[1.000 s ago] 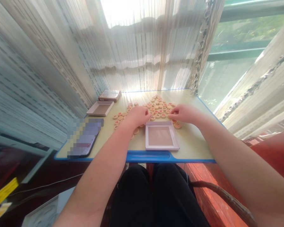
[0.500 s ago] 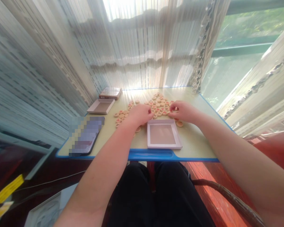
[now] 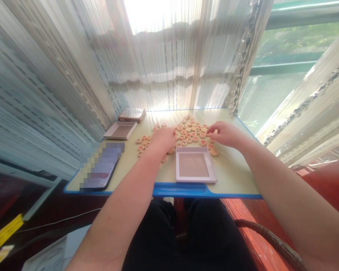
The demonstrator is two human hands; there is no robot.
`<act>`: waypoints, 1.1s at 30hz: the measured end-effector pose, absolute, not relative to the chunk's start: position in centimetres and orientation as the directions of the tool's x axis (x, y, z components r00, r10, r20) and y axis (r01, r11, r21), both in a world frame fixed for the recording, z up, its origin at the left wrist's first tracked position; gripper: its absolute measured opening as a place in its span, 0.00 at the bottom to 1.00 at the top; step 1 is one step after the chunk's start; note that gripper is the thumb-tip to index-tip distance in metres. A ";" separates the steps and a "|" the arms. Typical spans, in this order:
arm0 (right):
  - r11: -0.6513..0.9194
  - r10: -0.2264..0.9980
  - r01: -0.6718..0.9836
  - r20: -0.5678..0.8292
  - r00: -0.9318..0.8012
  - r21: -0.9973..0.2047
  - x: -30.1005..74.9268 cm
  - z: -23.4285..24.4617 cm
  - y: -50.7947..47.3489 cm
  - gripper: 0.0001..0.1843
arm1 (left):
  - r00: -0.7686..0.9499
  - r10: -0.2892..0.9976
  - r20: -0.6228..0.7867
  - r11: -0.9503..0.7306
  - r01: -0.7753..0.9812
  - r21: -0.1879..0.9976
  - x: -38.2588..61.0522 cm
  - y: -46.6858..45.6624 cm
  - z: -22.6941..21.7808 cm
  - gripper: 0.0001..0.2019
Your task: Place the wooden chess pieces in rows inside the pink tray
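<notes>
discs (image 3: 189,139) are lying flat mid-frame on the desk (image 3: 234,165), presumably for steadiness, with right hand (image 3: 224,134) hanging partly open, nothing visibly held, and left hand's (image 3: 164,139) grip staying unreadable behind its back.

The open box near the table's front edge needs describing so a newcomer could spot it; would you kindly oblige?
Find the pale, blue-rimmed table, then the spread of round pieces on it. Just on the person's side of them lies a shallow, open box. Unlike the similar box at left, beyond the phone, it sits beside the blue groove in the near edge.
</notes>
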State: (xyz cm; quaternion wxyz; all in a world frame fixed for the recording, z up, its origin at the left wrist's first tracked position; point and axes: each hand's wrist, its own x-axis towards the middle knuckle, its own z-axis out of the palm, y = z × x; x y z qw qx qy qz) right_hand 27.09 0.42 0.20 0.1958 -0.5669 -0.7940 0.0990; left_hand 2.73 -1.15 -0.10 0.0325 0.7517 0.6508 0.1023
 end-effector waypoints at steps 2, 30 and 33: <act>0.266 0.964 0.903 0.093 -0.250 -0.336 27.7 0.6 0.6 0.12 | 0.111 0.988 0.103 -0.130 0.972 0.197 2.7 -1.2 0.0 0.12; 0.216 0.859 0.895 -0.361 -0.364 -0.391 28.7 0.9 0.2 0.11 | 0.188 0.972 0.142 -0.217 0.947 0.237 3.0 -0.5 -0.5 0.14; 0.201 0.843 0.879 -0.381 -0.380 -0.433 28.8 0.8 0.2 0.11 | 0.175 0.975 0.136 -0.203 0.952 0.228 3.0 -0.6 -0.3 0.14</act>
